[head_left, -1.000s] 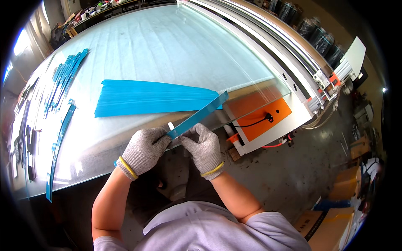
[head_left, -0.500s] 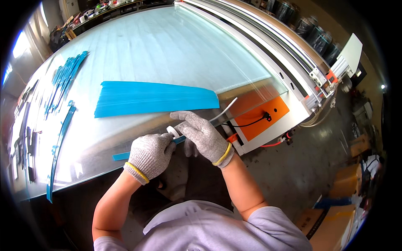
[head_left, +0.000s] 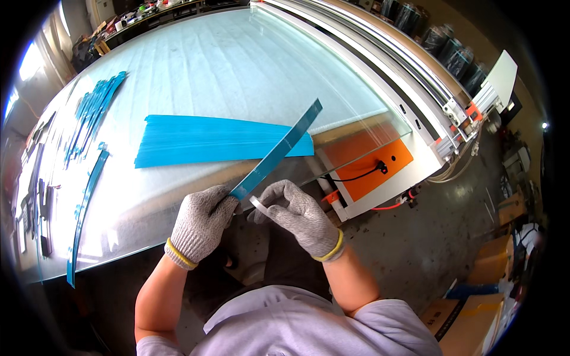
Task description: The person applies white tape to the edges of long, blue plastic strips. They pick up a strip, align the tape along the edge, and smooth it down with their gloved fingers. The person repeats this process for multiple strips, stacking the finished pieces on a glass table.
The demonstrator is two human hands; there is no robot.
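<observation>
My left hand [head_left: 200,221], in a grey knit glove with a yellow cuff, is closed on the near end of a narrow blue strip [head_left: 278,149]. The strip slants up and away to the right over the glass. In my right hand [head_left: 304,221], gloved alike, a small white roll of tape [head_left: 258,205] is pinched between thumb and fingers, close to the strip's held end. Just beyond my hands lies a fanned set of blue strips [head_left: 208,141] on the glass sheet [head_left: 237,71]; the held strip crosses over its right end.
Several loose blue strips [head_left: 89,118] lie at the left, and one long blue strip [head_left: 86,207] overhangs the glass edge. An orange panel [head_left: 374,166] with a black cable sits at the right, by a white rail machine [head_left: 427,127]. Cardboard boxes [head_left: 469,320] stand on the floor, lower right.
The blue strip has swung from lying low leftward to pointing up and right. My right hand has moved down with the tape roll, and the loose white tape end no longer sticks out.
</observation>
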